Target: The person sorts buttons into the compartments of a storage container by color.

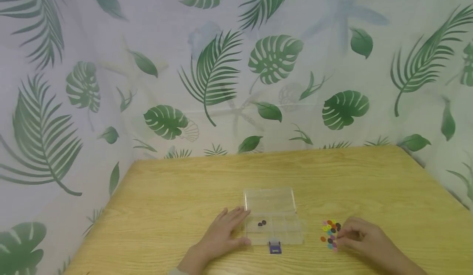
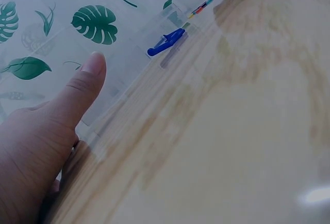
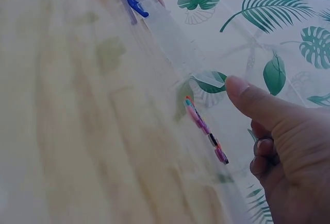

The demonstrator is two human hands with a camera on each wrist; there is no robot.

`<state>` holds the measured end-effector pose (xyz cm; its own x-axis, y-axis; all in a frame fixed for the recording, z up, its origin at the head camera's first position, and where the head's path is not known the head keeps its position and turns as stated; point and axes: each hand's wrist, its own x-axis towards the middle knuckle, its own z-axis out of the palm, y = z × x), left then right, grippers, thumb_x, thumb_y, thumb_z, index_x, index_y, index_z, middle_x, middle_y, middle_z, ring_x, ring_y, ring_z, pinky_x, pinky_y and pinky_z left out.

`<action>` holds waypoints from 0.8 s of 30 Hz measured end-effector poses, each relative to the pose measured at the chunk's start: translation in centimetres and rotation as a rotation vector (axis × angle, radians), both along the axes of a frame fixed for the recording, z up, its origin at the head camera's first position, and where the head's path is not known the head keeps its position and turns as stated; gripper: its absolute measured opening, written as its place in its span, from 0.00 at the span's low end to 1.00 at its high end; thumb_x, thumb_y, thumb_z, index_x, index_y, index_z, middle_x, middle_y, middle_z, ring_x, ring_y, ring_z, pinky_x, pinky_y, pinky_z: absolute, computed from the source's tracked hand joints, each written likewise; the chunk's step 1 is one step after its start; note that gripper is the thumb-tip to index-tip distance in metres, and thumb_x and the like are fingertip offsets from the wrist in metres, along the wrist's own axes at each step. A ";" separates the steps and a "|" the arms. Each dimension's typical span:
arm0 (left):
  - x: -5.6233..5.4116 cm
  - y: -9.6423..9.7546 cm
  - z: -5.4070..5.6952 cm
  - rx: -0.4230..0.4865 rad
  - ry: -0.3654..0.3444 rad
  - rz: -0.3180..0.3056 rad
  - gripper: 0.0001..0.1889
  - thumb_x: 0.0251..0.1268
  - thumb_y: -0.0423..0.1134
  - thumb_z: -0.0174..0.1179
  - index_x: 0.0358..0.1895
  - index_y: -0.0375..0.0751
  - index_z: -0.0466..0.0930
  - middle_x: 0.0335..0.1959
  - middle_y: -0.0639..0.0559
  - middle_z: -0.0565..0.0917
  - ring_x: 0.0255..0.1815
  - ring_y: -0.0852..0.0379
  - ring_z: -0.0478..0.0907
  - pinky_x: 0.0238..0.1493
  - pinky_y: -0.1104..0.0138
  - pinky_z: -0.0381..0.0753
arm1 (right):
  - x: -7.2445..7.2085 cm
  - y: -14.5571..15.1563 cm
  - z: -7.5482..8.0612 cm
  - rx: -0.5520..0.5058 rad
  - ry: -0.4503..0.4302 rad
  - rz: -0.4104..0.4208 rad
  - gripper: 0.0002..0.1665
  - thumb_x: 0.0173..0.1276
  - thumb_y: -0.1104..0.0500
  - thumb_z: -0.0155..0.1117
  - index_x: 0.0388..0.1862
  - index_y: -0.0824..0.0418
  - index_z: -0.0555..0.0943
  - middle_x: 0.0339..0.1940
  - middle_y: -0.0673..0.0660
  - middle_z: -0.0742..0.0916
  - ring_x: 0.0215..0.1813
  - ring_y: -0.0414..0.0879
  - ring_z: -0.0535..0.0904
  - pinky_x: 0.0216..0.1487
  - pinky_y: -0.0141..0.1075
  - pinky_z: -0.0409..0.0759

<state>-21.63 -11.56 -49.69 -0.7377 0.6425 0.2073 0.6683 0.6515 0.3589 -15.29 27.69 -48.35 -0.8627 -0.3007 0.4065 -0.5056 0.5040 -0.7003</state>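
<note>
A clear plastic compartment box (image 1: 287,230) lies with its lid (image 1: 269,200) swung back and its blue latch (image 1: 275,248) toward the front. Two dark buttons (image 1: 262,223) are in one of its left compartments. My left hand (image 1: 221,232) rests at the box's left side, fingers extended and thumb near the front left corner. To the right of the box lies a loose group of small colourful buttons (image 1: 330,228). My right hand (image 1: 363,240) is at this group's right edge, thumb and index finger bent toward the buttons. Whether a button is between those fingertips is hidden.
The wooden table (image 1: 184,184) extends behind and to both sides of the box. A white cloth (image 1: 229,143) with green leaf prints hangs along the table's back and sides.
</note>
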 end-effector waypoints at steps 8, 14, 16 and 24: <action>-0.1 0.1 0.0 0.002 -0.001 -0.006 0.39 0.62 0.64 0.51 0.73 0.51 0.57 0.72 0.50 0.62 0.73 0.51 0.58 0.74 0.50 0.49 | -0.3 -1.1 1.1 0.003 -0.049 0.055 0.07 0.58 0.63 0.69 0.31 0.49 0.82 0.26 0.44 0.79 0.28 0.36 0.73 0.27 0.28 0.73; -0.1 0.4 0.1 0.007 -0.015 -0.002 0.39 0.62 0.64 0.52 0.73 0.52 0.56 0.73 0.50 0.61 0.73 0.51 0.57 0.74 0.50 0.48 | -1.4 -2.2 1.5 -0.055 0.154 0.193 0.19 0.50 0.73 0.70 0.33 0.51 0.80 0.27 0.44 0.79 0.25 0.36 0.72 0.23 0.27 0.73; -0.1 0.3 0.1 0.005 -0.030 0.006 0.39 0.61 0.64 0.52 0.73 0.52 0.56 0.73 0.50 0.61 0.73 0.51 0.57 0.74 0.50 0.47 | -1.8 -2.8 1.5 -0.097 0.142 0.259 0.19 0.50 0.75 0.69 0.34 0.53 0.80 0.29 0.46 0.80 0.21 0.37 0.72 0.19 0.26 0.72; 0.0 0.2 0.4 0.011 -0.051 0.003 0.39 0.61 0.63 0.53 0.73 0.52 0.57 0.72 0.50 0.62 0.73 0.50 0.58 0.74 0.48 0.48 | -3.5 -5.8 1.6 -0.090 0.312 0.305 0.21 0.42 0.73 0.74 0.32 0.54 0.80 0.27 0.47 0.80 0.26 0.38 0.71 0.21 0.28 0.70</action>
